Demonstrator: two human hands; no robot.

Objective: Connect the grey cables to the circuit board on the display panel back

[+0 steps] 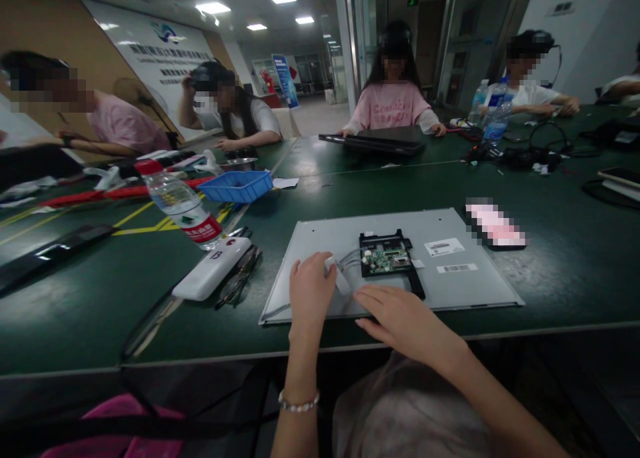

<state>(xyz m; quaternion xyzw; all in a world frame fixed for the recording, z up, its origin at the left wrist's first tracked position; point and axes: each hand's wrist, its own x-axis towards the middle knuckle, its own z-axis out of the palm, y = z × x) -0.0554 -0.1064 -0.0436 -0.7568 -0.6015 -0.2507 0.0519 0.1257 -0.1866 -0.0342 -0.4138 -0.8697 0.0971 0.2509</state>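
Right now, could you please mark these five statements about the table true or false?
1. The circuit board sits on the grey panel. True.
2. The blue tray is right of the panel. False: it is beyond the panel, to the left.
3. The bracelet is on the right wrist. False: it is on the left.
4. The left hand and right hand are both at the panel. True.
5. The glasses lie beside the white device. True.
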